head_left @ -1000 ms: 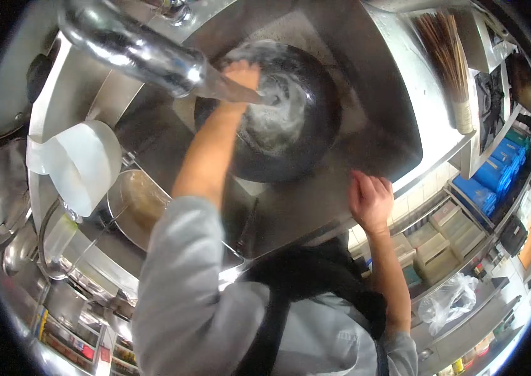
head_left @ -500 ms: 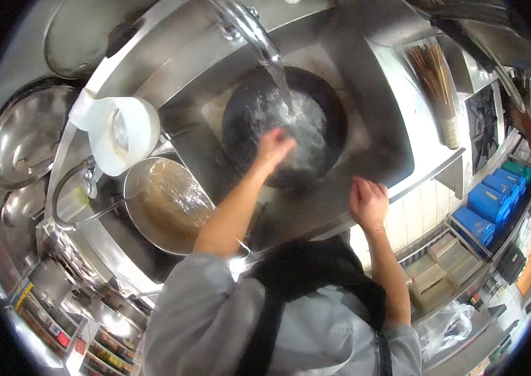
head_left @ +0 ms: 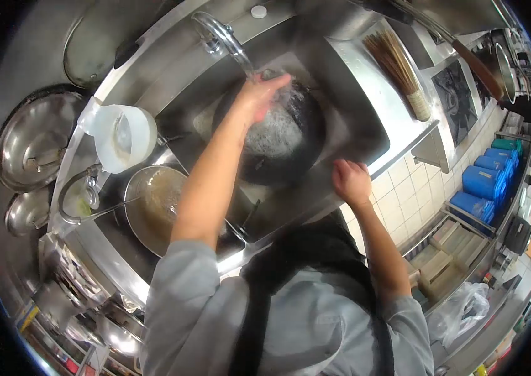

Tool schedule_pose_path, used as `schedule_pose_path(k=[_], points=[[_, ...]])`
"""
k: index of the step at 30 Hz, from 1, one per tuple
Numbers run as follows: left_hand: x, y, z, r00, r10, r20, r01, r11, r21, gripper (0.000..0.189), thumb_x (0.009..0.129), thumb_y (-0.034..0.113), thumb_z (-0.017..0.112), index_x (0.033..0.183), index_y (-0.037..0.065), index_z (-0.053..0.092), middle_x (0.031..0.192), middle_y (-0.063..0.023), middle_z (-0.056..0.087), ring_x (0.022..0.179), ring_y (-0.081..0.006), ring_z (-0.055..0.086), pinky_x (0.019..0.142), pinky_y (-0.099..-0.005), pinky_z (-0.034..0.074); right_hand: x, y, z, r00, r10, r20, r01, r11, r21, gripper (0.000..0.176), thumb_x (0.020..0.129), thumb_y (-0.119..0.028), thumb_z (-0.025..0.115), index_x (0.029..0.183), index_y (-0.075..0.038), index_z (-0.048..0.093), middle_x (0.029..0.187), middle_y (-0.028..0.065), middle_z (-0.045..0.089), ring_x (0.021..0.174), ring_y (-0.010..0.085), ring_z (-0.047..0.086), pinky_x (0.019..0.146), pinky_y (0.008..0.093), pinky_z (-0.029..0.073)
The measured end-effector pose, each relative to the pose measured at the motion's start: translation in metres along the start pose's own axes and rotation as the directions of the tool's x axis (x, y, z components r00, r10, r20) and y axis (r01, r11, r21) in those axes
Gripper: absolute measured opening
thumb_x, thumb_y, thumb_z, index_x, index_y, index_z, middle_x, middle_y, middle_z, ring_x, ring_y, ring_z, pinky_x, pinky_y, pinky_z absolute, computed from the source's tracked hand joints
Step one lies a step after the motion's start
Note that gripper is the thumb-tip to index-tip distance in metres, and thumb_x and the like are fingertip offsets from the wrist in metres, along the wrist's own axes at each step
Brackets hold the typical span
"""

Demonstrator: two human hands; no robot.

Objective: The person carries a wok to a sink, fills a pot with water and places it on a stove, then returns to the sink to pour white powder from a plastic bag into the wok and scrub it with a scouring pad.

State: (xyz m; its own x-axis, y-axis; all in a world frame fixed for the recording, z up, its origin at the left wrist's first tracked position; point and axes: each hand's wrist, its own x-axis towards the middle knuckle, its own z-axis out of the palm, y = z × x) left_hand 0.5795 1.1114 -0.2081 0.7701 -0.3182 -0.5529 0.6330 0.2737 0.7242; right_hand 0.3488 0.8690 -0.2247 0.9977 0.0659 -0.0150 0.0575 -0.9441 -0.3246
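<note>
My left hand (head_left: 264, 97) is in the water just below the spout of the chrome faucet (head_left: 223, 37), over the far left part of a dark wok (head_left: 315, 135). Its fingers are apart and I see nothing in them. White, churning water (head_left: 273, 133) lies in the wok, which sits in the steel sink (head_left: 366, 119). My right hand (head_left: 351, 182) hovers by the sink's front right edge, fingers curled into a loose fist with nothing visible inside.
Left of the wok, a large metal pot (head_left: 143, 216) holds cloudy liquid. A white plastic jug (head_left: 126, 139) hangs on the left rim. A bamboo brush (head_left: 397, 69) lies on the right ledge. Blue containers (head_left: 485, 182) line a shelf at the right.
My left hand has moved from above the middle of the wok up and away to the faucet's spout. The right hand stays near the sink's edge. The view has shifted slightly.
</note>
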Motion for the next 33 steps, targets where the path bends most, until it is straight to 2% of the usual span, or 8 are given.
schedule_pose_path(k=[4, 8, 11, 15, 19, 22, 29, 33], points=[[-0.008, 0.012, 0.004, 0.991, -0.134, 0.019, 0.135, 0.966, -0.219, 0.03, 0.085, 0.011, 0.078, 0.111, 0.007, 0.061, 0.109, -0.0094, 0.063, 0.093, -0.0229, 0.066, 0.074, -0.0413, 0.054, -0.001, 0.0, 0.0, 1.0, 0.002, 0.016, -0.002, 1.0, 0.012, 0.011, 0.088, -0.017, 0.063, 0.092, -0.008, 0.066, 0.084, 0.0078, 0.07, 0.082, 0.0265, 0.068, 0.084, 0.0408, 0.048], [-0.018, 0.019, 0.01, 0.997, -0.077, 0.018, 0.078, 0.997, -0.021, 0.03, 0.09, 0.011, 0.07, 0.117, 0.009, 0.057, 0.092, -0.0064, 0.064, 0.088, -0.0192, 0.065, 0.064, -0.0353, 0.052, -0.002, 0.003, 0.002, 1.0, 0.008, 0.03, -0.008, 1.0, -0.009, 0.01, 0.088, -0.017, 0.062, 0.09, -0.007, 0.065, 0.083, 0.0087, 0.07, 0.081, 0.0267, 0.068, 0.083, 0.0411, 0.048], [-0.014, 0.023, 0.007, 0.999, -0.042, -0.019, 0.043, 0.997, 0.071, 0.026, 0.091, 0.014, 0.072, 0.114, 0.009, 0.06, 0.102, -0.0053, 0.064, 0.082, -0.0174, 0.063, 0.066, -0.0307, 0.048, -0.002, 0.001, -0.001, 1.0, 0.007, 0.009, -0.007, 1.0, 0.001, 0.01, 0.088, -0.018, 0.063, 0.088, -0.008, 0.064, 0.082, 0.009, 0.069, 0.081, 0.0266, 0.068, 0.083, 0.0412, 0.048], [-0.026, 0.047, 0.021, 1.0, 0.009, 0.019, -0.007, 0.995, -0.101, 0.028, 0.096, 0.019, 0.067, 0.121, 0.01, 0.059, 0.102, -0.0052, 0.063, 0.089, -0.018, 0.062, 0.075, -0.0331, 0.049, -0.003, 0.0, 0.0, 1.0, 0.007, -0.004, -0.007, 1.0, -0.008, 0.011, 0.088, -0.019, 0.063, 0.088, -0.008, 0.065, 0.082, 0.0084, 0.07, 0.081, 0.0264, 0.068, 0.083, 0.041, 0.048], [-0.02, 0.041, 0.017, 0.981, 0.179, -0.079, -0.177, 0.984, 0.026, 0.033, 0.096, 0.024, 0.07, 0.121, 0.004, 0.059, 0.103, -0.0072, 0.063, 0.091, -0.0203, 0.065, 0.079, -0.0352, 0.053, -0.004, 0.0, 0.0, 1.0, 0.002, -0.012, -0.002, 1.0, 0.004, 0.01, 0.088, -0.018, 0.062, 0.09, -0.009, 0.066, 0.083, 0.008, 0.07, 0.081, 0.026, 0.068, 0.084, 0.0406, 0.048], [-0.025, 0.044, 0.02, 0.964, 0.223, -0.145, -0.242, 0.962, -0.126, 0.036, 0.093, 0.029, 0.074, 0.114, 0.004, 0.06, 0.1, -0.0082, 0.064, 0.084, -0.0197, 0.065, 0.076, -0.0354, 0.055, -0.003, 0.001, 0.001, 1.0, -0.003, -0.016, 0.003, 1.0, 0.007, 0.011, 0.088, -0.018, 0.062, 0.092, -0.009, 0.066, 0.084, 0.0078, 0.071, 0.082, 0.0259, 0.068, 0.085, 0.0406, 0.048], [-0.051, 0.031, 0.024, 0.989, -0.063, -0.132, -0.004, 0.893, -0.45, 0.032, 0.09, 0.036, 0.076, 0.099, 0.01, 0.06, 0.09, -0.0086, 0.065, 0.072, -0.0202, 0.063, 0.075, -0.0377, 0.062, -0.003, 0.002, -0.001, 0.999, 0.015, 0.042, -0.014, 1.0, -0.009, 0.012, 0.088, -0.018, 0.062, 0.094, -0.009, 0.067, 0.085, 0.0074, 0.071, 0.084, 0.026, 0.069, 0.086, 0.0407, 0.048], [-0.047, -0.03, 0.001, 0.997, -0.022, -0.079, 0.007, 0.982, -0.19, 0.024, 0.089, 0.02, 0.075, 0.104, 0.011, 0.059, 0.09, -0.0076, 0.067, 0.07, -0.0166, 0.062, 0.059, -0.0319, 0.053, -0.004, 0.0, 0.0, 0.999, 0.021, 0.032, -0.021, 1.0, 0.011, 0.012, 0.088, -0.018, 0.062, 0.095, -0.009, 0.067, 0.085, 0.0081, 0.071, 0.085, 0.0259, 0.069, 0.087, 0.0409, 0.048]])
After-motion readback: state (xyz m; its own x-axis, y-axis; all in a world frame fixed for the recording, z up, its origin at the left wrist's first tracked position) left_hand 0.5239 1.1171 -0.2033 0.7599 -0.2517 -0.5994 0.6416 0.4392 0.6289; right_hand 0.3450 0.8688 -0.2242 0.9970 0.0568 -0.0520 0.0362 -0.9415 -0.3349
